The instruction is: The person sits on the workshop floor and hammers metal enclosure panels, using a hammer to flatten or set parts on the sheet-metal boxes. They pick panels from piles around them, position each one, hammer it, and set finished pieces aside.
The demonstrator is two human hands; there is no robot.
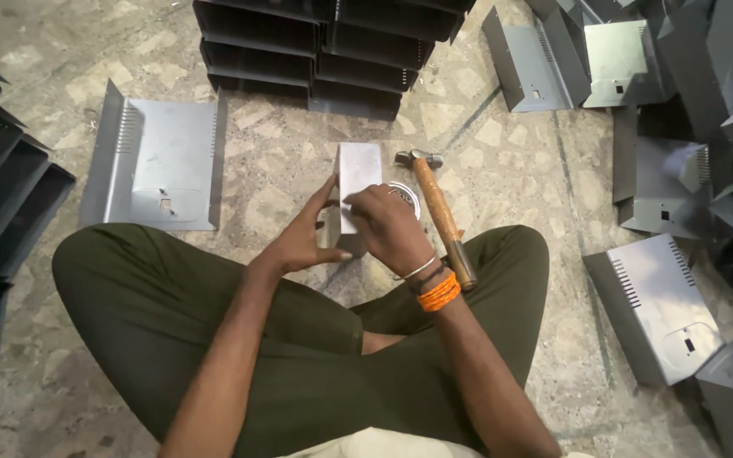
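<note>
Small shiny metal piece (pixel 358 174), folded like a little box, standing up on the floor just in front of the crossed legs. Held from both sides. Left hand (pixel 303 242) flat against its left edge, fingers long and spread wide, thumb sticking out. Right hand (pixel 388 225) curled over its front, fingers bent and pinching it. Looks like steadying and lining up the piece, no hitting yet. Probably calls for a firm grip, and a free hand before any picking up of the hammer.

Hammer (pixel 439 212) with a wooden handle lying just beside the right hand, head pointing away, not touched. Thin white ring (pixel 409 197) peeking out between hand and hammer.

Flat grey panel (pixel 159 165) with little slots lying to the left. Stack of dark trays (pixel 316 42) farther ahead, more dark trays (pixel 2 195) at the left edge. Heaps of grey metal covers (pixel 659 305) on the right, some tipped over. Speckled stone floor (pixel 485 144) underneath, a bit dusty. No table, all work done sitting low.
</note>
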